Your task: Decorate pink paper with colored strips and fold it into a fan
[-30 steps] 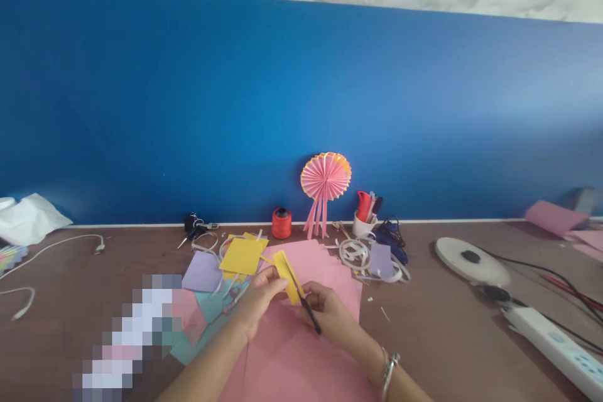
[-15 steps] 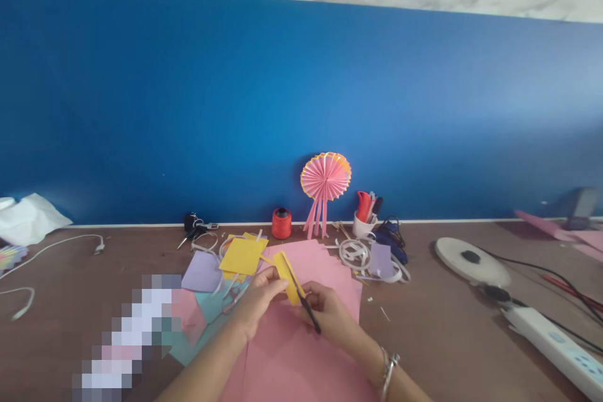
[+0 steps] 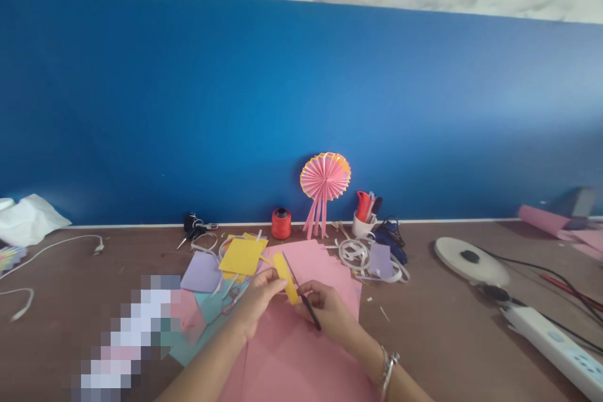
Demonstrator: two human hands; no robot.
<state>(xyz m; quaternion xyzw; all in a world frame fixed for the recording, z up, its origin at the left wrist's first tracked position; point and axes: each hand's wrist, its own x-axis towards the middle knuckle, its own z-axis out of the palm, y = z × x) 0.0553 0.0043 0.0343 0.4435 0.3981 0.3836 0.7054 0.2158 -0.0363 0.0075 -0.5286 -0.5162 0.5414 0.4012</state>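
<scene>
My left hand (image 3: 260, 296) pinches a narrow yellow paper strip (image 3: 286, 279) between thumb and fingers, above the pink paper sheets (image 3: 301, 352). In my right hand (image 3: 327, 308) is a pair of dark-handled scissors (image 3: 309, 311), seen nearly edge-on. Their thin blades point up and away along the right edge of the strip. My right fingers are partly hidden behind the handles. Left of my hands lie yellow paper squares (image 3: 241, 256), a purple square (image 3: 201, 272) and blue-green paper (image 3: 186, 345).
A pink paper fan rosette (image 3: 325, 177) leans on the blue panel (image 3: 188, 107), between a red thread spool (image 3: 281, 224) and a white cup (image 3: 362, 224) of tools. White ribbon coils (image 3: 354, 254) lie nearby. At right are a round whitish device (image 3: 471, 260) and a power strip (image 3: 556, 339).
The yellow paper on the blades' right side no longer shows, and the strip looks narrower. Both hands stay almost in place. At far right, a pink sheet's edge has lifted slightly.
</scene>
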